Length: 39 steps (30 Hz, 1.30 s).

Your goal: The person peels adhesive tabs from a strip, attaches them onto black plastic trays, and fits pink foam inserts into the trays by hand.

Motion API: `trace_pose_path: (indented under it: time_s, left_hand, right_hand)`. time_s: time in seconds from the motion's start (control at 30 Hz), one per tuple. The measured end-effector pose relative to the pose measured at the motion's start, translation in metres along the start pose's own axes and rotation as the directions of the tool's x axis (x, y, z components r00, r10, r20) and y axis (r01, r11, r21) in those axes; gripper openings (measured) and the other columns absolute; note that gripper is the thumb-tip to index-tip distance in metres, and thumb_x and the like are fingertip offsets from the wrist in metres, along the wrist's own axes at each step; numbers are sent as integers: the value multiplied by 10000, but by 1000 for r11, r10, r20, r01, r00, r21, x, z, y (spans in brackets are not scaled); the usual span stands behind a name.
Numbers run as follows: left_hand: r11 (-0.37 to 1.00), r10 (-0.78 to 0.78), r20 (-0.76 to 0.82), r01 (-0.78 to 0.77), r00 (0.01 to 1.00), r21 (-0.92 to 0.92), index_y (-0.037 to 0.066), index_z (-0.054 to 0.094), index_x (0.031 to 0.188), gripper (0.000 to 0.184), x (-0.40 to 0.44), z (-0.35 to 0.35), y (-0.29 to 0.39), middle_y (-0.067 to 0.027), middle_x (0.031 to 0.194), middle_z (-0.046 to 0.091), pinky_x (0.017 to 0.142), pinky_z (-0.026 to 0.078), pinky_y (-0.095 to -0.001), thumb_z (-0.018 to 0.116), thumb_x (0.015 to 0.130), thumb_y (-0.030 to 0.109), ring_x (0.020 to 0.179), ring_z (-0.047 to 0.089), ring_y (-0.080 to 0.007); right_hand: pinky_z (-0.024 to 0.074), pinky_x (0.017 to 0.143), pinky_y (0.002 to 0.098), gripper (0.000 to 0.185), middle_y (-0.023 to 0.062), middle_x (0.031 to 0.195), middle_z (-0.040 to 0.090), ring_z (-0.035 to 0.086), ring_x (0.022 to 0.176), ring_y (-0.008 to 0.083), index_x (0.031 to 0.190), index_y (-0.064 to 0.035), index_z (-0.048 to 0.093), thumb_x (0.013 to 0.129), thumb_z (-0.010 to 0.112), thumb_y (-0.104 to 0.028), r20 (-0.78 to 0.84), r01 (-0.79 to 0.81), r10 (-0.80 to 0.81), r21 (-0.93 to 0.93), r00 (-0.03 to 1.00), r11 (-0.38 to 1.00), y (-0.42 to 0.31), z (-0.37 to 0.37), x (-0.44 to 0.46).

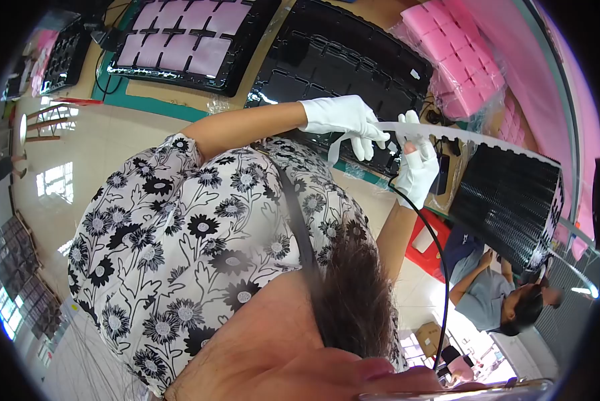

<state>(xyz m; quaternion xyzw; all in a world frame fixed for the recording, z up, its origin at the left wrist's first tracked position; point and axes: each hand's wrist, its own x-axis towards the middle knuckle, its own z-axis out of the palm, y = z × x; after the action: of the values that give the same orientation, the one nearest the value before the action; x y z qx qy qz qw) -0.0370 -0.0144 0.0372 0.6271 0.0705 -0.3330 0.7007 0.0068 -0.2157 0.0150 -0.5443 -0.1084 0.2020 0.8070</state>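
A long translucent white plastic strip (457, 134) with a notched lower edge runs across both my gloved hands and on to the right. My left hand (345, 120), in a white glove, pinches it near its left part, and a loose end curls down below the fingers. My right hand (417, 167), also white-gloved with a bare thumb tip showing, grips the strip a little to the right, fingers pointing up. Both hands are above a black plastic tray (333, 63) with moulded compartments, which holds a few small white scraps.
A black tray with pink foam pieces (203, 53) lies at upper left. Pink foam blocks (453, 60) in clear wrap sit at upper right. A tall stack of black trays (507, 200) stands right. A black cable (440, 254) hangs near my right arm. A seated person (483, 287) is beyond.
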Motion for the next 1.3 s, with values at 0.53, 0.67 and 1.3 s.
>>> trace_pose_path:
  time_s: [0.53,0.67,1.3]
  left_hand:
    - [994,94,33,-95,995,55,-12,644,1027,366,0,7,8,-128,884,689,784,478,-265,649,862,314,751,678,-158]
    - [994,107,3,-107,994,-19,-33,644,1024,370,6,10,11,-146,848,686,724,505,-253,641,871,304,733,680,-188]
    - [913,252,-205,-161,946,375,73,665,1040,261,14,0,0,-89,852,701,712,520,-259,549,917,272,745,688,-151]
  right_hand:
    - [437,957,348,241,216,1199,579,577,1099,277,1071,121,590,851,578,25,-179,-26,12,-72,984,997,10,18,-2]
    - [426,964,344,266,219,1211,571,573,1101,278,1088,128,581,849,581,11,-172,-11,-4,-85,985,996,12,16,-4]
    - [438,904,296,217,210,1154,605,594,1029,217,1016,101,632,821,599,10,-410,-167,47,-263,911,950,8,33,-12]
